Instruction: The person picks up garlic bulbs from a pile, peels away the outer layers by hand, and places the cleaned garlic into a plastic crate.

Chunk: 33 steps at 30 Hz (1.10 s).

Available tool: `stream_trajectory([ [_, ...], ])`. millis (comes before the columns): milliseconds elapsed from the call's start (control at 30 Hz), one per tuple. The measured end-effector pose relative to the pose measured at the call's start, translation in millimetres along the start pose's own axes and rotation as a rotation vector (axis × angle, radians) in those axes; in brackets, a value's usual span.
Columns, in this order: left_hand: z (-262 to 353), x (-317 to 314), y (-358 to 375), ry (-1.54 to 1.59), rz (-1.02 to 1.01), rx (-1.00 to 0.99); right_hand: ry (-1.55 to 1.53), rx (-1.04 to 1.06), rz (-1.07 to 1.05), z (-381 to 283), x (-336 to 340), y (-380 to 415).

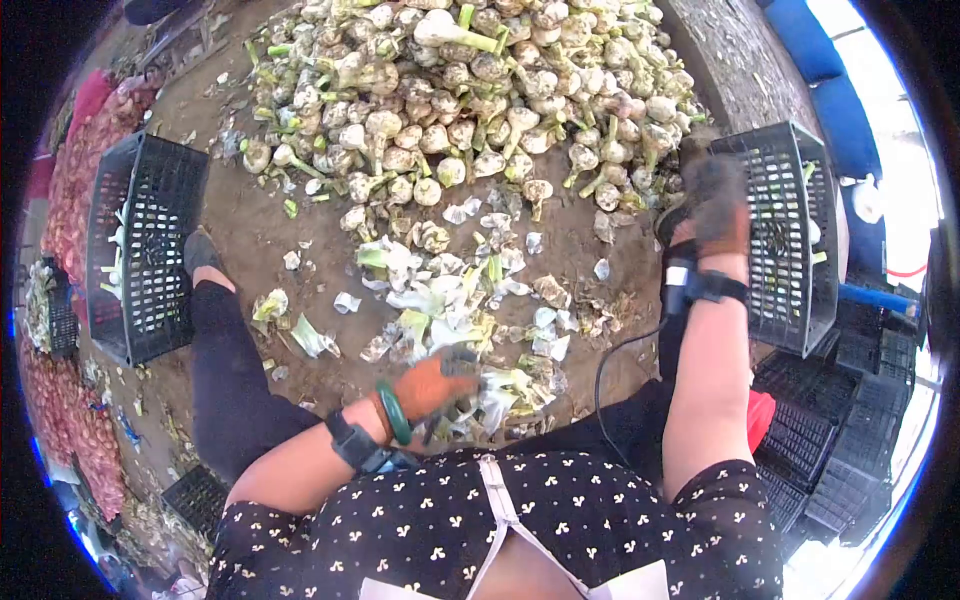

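My left hand, in an orange glove with dark grey fingers, is low over a heap of pale garlic skins and leaf trimmings. Its fingers look curled closed; whatever is in them, if anything, is hidden. A loose peeled-off piece lies right beside the fingertips. My right hand, gloved the same way, is smeared by motion at the near side of the right black crate, so its fingers do not show clearly. Beyond both hands rises a big pile of soil-stained garlic bulbs with cut stems.
Another black crate with some garlic stands tilted at the left. Red net sacks line the far left. Stacked black crates are at the lower right. A dark cable runs from beside my right wrist.
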<state>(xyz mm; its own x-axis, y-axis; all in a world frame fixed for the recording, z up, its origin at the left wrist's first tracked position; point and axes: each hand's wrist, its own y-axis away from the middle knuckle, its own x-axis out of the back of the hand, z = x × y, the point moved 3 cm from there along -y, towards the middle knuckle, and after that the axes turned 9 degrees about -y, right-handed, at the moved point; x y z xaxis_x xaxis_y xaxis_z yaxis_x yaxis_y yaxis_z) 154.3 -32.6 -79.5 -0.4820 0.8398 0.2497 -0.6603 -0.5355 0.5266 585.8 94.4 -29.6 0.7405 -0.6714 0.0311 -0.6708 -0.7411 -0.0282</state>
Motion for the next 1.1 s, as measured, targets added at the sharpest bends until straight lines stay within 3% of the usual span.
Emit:
stream_trajectory([
  [67, 4.8, -8.4, 1.1, 0.423, -0.188, 0.155, 0.622, -0.014, -0.049, 75.8, -11.7, -18.1],
  [133, -9.4, -22.9, -0.9, 0.241, -0.227, 0.176, 1.438, -0.012, -0.378, 143.8, -25.1, -22.4],
  [200, 9.2, -5.8, 2.4, 0.273, -0.215, 0.319, 1.719, -0.092, -0.628, 186.4, -33.0, -24.1],
  [233, 1.6, -9.7, -3.4, 0.234, -0.206, 0.260, 1.157, -0.187, -0.176, 237.7, 6.1, -46.5],
  [267, -6.6, -14.1, -7.8, 0.191, -0.208, 0.198, 1.149, -0.060, -0.148, 271.1, 17.0, -57.8],
  [333, -1.6, -10.6, -7.7, 0.221, -0.219, 0.145, 0.969, -0.149, -0.008, 247.5, 4.3, -47.2],
  [400, -5.6, -17.0, -9.7, 0.259, -0.307, 0.166, 0.904, -0.238, -0.017, 197.4, -15.7, -23.2],
  [467, 4.0, -9.8, -4.8, 0.453, -0.268, 0.376, 0.793, -0.410, -0.031, 160.5, -29.4, -1.9],
  [533, 3.7, -4.5, -5.2, 0.388, -0.228, 0.357, 0.688, -0.288, -0.015, 144.2, -35.6, 5.5],
  [567, -2.3, -1.8, -10.9, 0.235, -0.049, 0.233, 0.673, -0.275, -0.005, 133.7, -34.4, 10.5],
  [600, -6.2, 3.3, -15.7, 0.083, 0.128, 0.107, 0.240, -0.346, -0.018, 76.1, -57.6, 41.2],
  [633, -9.9, 8.7, -20.1, -0.026, 0.166, 0.080, -0.193, -0.404, -0.038, 41.2, -71.7, 60.5],
  [667, -2.3, 13.7, -17.4, -0.040, 0.174, 0.066, -0.206, -0.387, -0.036, 37.1, -67.2, 61.4],
  [733, 9.9, 22.3, -8.8, 0.198, 0.248, 0.135, -0.979, -0.352, -0.078, 18.3, -64.8, 68.4],
  [767, -0.4, 22.1, -15.2, 0.130, 0.198, 0.106, -1.182, -0.301, -0.308, 3.4, -63.0, 74.4],
  [800, -2.6, 19.9, -15.9, 0.122, 0.202, 0.094, -1.186, -0.286, -0.311, -8.6, -74.2, 81.7],
  [867, -2.5, 15.3, -15.1, 0.418, 0.191, 0.085, -1.509, -0.308, -0.264, -30.9, -97.7, 88.0],
  [900, 17.0, 18.1, -3.5, 0.678, 0.176, 0.154, -1.623, -0.339, -0.256, -8.9, -101.0, 76.8],
  [933, 18.8, 23.5, -1.9, 0.673, 0.195, 0.149, -1.072, -0.086, -0.159, -9.2, -111.0, 74.4],
  [1000, 18.8, 36.7, 0.7, 0.570, 0.279, 0.032, -1.581, -0.488, -0.396, -22.9, -136.0, 85.7],
  [1033, 9.6, 39.5, -4.1, 0.666, 0.323, -0.177, -1.587, -0.495, -0.414, -38.3, -142.6, 96.7],
  [1067, -5.6, 49.6, -13.3, 0.361, 0.440, -0.109, -1.391, -0.581, -0.494, -51.4, -148.8, 113.3],
  [1100, -34.5, 50.6, -32.5, 0.593, 0.428, -0.096, -1.188, -0.653, -0.563, -59.0, -151.8, 127.8],
])
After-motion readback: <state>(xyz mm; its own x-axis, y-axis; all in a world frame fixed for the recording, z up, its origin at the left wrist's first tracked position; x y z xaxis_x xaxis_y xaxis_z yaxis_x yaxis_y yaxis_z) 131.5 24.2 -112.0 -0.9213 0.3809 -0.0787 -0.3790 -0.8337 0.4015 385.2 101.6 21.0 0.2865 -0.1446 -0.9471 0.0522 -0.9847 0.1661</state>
